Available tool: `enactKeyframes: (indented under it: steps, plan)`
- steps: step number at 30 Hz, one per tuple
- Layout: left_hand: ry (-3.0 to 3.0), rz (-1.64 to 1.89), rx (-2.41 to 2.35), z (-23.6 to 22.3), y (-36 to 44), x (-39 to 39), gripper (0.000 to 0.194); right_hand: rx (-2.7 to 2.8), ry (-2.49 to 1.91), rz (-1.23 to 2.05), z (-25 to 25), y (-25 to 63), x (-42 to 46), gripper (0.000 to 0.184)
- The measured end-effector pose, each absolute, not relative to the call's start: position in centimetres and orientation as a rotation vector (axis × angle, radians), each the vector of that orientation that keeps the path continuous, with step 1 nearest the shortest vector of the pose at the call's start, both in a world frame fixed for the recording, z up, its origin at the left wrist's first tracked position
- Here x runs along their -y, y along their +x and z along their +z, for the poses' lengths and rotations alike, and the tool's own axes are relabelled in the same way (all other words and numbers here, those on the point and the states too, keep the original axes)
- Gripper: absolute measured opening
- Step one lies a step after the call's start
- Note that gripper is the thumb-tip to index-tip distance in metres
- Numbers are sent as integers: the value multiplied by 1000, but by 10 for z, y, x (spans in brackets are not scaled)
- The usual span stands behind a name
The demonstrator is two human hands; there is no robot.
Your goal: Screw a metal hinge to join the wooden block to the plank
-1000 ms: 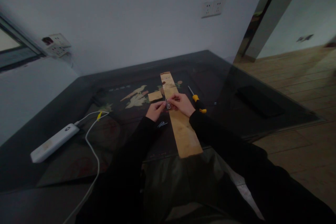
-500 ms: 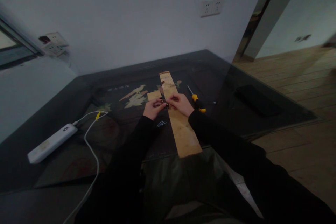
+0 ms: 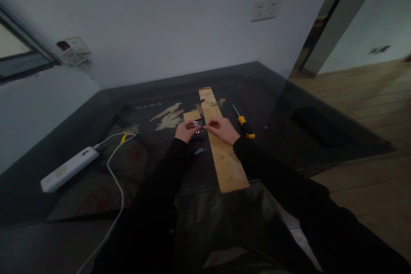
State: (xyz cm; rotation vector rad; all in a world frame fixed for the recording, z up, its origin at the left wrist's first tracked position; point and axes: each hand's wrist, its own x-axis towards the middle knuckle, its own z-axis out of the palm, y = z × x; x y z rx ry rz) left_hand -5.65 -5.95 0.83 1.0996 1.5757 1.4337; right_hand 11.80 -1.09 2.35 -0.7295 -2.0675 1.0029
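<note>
Over the worktop (image 3: 272, 158), left hand (image 3: 186, 131) grips a small metal piece (image 3: 199, 128) beside the long wooden strip (image 3: 227, 165); right hand (image 3: 222, 129) pinched above the strip, contents cannot be told.

A screwdriver (image 3: 246, 128) (slanting) obstructs passage beside the plank (image 3: 225, 158)

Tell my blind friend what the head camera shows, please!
A left hand holds a small metal piece, the right hand pinched close by over a long wooden board. A yellow-handled screwdriver and thin metal bits lie on the dark table.
</note>
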Motion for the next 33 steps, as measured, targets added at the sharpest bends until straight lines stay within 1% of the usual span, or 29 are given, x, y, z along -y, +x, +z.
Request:
enactKeyframes:
  steps: [4, 8, 13, 20, 27, 33]
  plan:
    - [1093, 1407, -1585, 10, -58, 60, 34, 2271, -589, 963, 18, 114, 15, 13]
    - [1118, 1385, -1603, 12, -60, 61, 34, 2412, -464, 837, 16, 113, 17, 10]
    - [1119, 1381, -1629, 11, -63, 62, 39, 2533, -340, 765, 21, 114, 21, 6]
    - [1059, 1386, -1653, 8, -61, 59, 41, 2710, -235, 648, 21, 110, 32, 10]
    - [1071, 1404, -1635, 10, -57, 59, 38, 2790, -198, 561, 19, 106, 38, 16]
    - [1130, 1368, -1641, 10, -57, 60, 36, 2816, -187, 506, 16, 103, 37, 13]
